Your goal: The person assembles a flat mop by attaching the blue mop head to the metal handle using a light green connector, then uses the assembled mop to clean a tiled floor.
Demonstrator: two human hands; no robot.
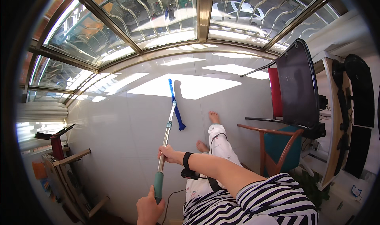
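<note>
the white tiled floor (pixel 130 118) fills most of the view, sunlit below one long run of barred windows (pixel 158 15). to the right stand one desk (pixel 336 118), one dark office chair (pixel 297 86) and one wooden chair (pixel 277 150) with a teal seat; to the left, one low wooden frame (pixel 67 165). one mop (pixel 168 126) runs from the hands out to its blue head (pixel 176 106), which lies flat on the floor just ahead of two bare feet. the right hand (pixel 170 154) is wrapped closed around the metal shaft; the left hand (pixel 149 207) is closed on the teal grip at the near end. the floor looks glossy, so a wet patch could make a bare foot slip. a wide swing could knock the shaft against the wooden chair. a thin cable (pixel 174 195) hanging by the legs might snag.
</note>
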